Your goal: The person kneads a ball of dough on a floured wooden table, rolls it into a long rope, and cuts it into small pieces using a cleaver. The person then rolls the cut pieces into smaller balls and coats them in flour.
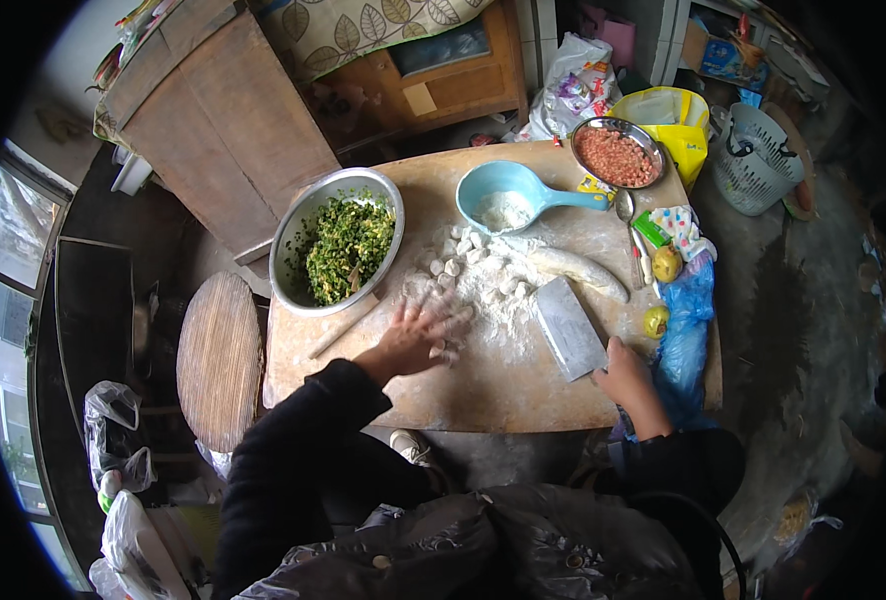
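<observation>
Fingers spread and partly blurred, my left hand (418, 338) is over the near left edge of the floury dough pieces (471, 256). Whether it touches one I cannot tell. My right hand (625, 374) is closed around the handle of a cleaver (571, 328), whose broad grey blade lies over the board to the right of the flour. Behind the blade curves a rope of dough (578, 270) dusted white. Left of the pieces, a rolling pin (345, 326) rests beside a metal bowl (391, 250) of chopped green filling.
At the far side of the wooden board (413, 405) are a blue ladle (560, 199) with flour and a dish of minced meat (618, 155). A spoon (625, 207), two yellowish fruits (667, 264) and a blue plastic bag (683, 340) line the right edge. A round wooden lid (219, 360) is at left.
</observation>
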A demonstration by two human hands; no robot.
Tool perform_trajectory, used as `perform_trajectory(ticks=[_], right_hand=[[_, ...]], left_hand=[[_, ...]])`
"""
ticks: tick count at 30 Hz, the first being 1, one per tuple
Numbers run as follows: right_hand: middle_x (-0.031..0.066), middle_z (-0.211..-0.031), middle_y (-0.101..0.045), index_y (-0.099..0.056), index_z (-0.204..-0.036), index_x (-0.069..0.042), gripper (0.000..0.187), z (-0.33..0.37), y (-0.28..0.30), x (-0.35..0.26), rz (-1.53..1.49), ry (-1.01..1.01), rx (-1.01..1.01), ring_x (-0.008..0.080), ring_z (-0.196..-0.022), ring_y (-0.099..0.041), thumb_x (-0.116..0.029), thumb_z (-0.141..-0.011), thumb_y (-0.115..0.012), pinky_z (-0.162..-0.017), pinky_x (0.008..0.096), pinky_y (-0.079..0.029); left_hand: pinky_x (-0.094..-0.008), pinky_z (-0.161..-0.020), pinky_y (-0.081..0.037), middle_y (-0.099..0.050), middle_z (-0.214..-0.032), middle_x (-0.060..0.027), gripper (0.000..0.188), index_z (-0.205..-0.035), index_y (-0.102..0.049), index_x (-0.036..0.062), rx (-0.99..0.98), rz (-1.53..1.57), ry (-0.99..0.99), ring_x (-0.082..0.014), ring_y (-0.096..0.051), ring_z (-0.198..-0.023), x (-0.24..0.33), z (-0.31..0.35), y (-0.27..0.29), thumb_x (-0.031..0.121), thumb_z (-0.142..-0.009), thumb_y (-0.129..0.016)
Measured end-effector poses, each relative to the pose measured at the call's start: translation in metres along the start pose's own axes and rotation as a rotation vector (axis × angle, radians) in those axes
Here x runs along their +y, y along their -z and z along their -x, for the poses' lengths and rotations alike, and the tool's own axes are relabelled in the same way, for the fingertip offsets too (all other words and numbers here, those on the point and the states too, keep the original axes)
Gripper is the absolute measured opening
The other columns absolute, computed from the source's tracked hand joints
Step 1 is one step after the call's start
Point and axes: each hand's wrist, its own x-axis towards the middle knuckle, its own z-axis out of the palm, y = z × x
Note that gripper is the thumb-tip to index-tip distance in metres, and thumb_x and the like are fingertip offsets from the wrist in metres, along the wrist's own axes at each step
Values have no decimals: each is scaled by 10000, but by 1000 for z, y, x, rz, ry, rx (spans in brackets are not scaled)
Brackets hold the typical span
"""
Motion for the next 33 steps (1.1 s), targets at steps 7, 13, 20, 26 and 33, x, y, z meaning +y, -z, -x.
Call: perform_trajectory(ticks=[7, 13, 20, 26, 33], right_hand=[[228, -962, -671, -473, -1071, -33, 406, 10, 11, -7, 18, 44, -16, 414, -947, -642, -208, -790, -710, -776, 519, -516], [222, -983, -657, -461, -1058, -38, 372, 19, 16, -6, -82, 46, 81, 424, -960, -627, -165, -793, -689, -786, 506, -510], [210, -1070, -600, -474, -1078, -36, 320, 39, 33, -16, -177, 99, 122, 429, -1027, -578, -95, -822, -656, -836, 489, -486], [216, -1062, -597, -494, -1050, -36, 285, 56, 52, -14, -168, 100, 95, 438, -1008, -579, -113, -832, -662, -815, 493, -486], [222, -1035, -614, -499, -1053, -44, 304, 61, 53, 7, -208, 103, 129, 447, -993, -580, -121, -824, -683, -795, 502, -481]], left_hand=[[-653, -1131, -198, -187, -1623, -59, 808, -1537, -257, 349, 128, -99, -184, -298, -198, -1485, 2, -34, -15, 566, -850, -623], [-596, -1091, -270, -436, -1479, -68, 657, -1408, -492, 217, 75, -108, 71, -291, -360, -1380, -13, -80, 12, 501, -842, -668], [-436, -994, -443, -582, -1249, -137, 461, -1283, -567, 61, 302, 248, -130, -317, -542, -1171, 70, -188, 16, 241, -867, -651], [-502, -848, -525, -570, -1220, -116, 519, -1244, -570, 96, -44, 105, -139, -329, -582, -1126, 76, -242, 9, 276, -789, -743], [-451, -843, -514, -636, -1036, -254, 445, -1227, -528, 39, -135, 599, 35, -397, -635, -993, 74, -225, 28, 197, -846, -693]])
